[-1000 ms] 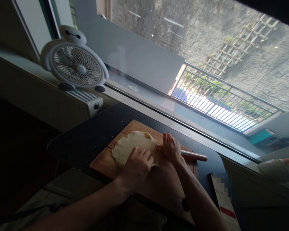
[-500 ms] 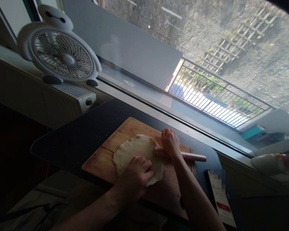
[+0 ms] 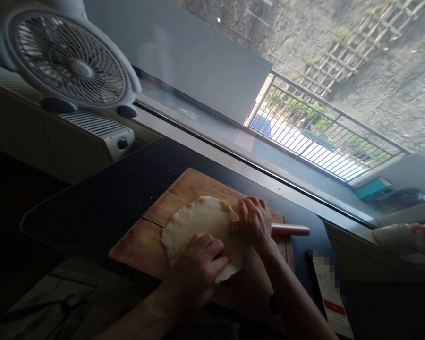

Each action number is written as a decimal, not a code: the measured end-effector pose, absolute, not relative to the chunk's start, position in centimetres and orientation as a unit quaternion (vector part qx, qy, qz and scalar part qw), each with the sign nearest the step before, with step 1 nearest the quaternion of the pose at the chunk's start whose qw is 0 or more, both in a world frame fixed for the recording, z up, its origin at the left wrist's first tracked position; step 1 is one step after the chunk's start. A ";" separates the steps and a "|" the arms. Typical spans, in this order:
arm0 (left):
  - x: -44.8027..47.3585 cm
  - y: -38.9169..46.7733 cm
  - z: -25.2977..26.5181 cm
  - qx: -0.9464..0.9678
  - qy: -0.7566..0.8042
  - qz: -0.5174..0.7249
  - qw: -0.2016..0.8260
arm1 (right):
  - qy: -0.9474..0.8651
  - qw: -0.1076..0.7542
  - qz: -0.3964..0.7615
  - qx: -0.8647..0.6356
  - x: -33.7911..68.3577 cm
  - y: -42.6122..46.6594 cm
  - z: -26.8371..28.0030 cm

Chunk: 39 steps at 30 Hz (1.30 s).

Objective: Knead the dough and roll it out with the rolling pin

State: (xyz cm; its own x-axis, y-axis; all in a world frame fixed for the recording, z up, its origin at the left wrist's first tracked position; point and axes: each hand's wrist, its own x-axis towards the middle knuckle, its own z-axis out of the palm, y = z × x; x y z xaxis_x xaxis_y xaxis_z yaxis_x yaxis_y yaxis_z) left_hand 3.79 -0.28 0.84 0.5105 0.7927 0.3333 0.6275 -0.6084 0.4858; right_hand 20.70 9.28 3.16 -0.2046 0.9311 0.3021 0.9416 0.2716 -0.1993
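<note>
A flat, roughly round sheet of dough (image 3: 194, 217) lies on a wooden board (image 3: 138, 245), its rim slightly uneven. My left hand (image 3: 200, 259) is over the dough's near side, fingers curled and closed against it; the fingertips are partly hidden. At the dough's right edge, my right hand (image 3: 255, 218) is closed over a wooden rolling pin (image 3: 290, 230). One end of the pin sticks out to the right past my hand, and its left end reaches onto the dough.
The board rests on a dark table (image 3: 92, 203) beside a window. A white fan (image 3: 74, 66) stands on a heater (image 3: 118, 141) at the left. On the table's right side lies a phone (image 3: 333, 297).
The view has shifted, with the fan now nearer the left edge. My right hand has opened out less upright and now lies lower over the rolling pin. My left hand stays on the dough.
</note>
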 end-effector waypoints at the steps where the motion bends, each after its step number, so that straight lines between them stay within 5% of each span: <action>1: 3.8 -0.3 0.8 0.853 0.418 0.274 0.150 | -0.767 0.177 -0.014 -0.616 20.3 11.3 3.4; 5: 3.8 -0.3 0.8 0.855 0.410 0.282 0.145 | -0.767 0.165 -0.002 -0.620 19.7 14.1 4.0; 13: 4.0 -0.4 0.7 0.845 0.415 0.294 0.162 | -0.807 0.151 -0.043 -0.569 22.9 3.2 1.9; 22: 3.7 -0.4 1.1 0.856 0.408 0.287 0.140 | -0.772 0.138 0.041 -0.619 19.4 15.3 3.6; 30: 4.0 -0.4 0.8 0.854 0.408 0.284 0.156 | -0.802 0.163 -0.070 -0.570 22.4 3.3 1.3; 39: 1.7 -0.1 1.7 0.852 0.449 0.270 0.008 | -0.754 0.203 -0.013 -0.625 19.4 12.1 2.7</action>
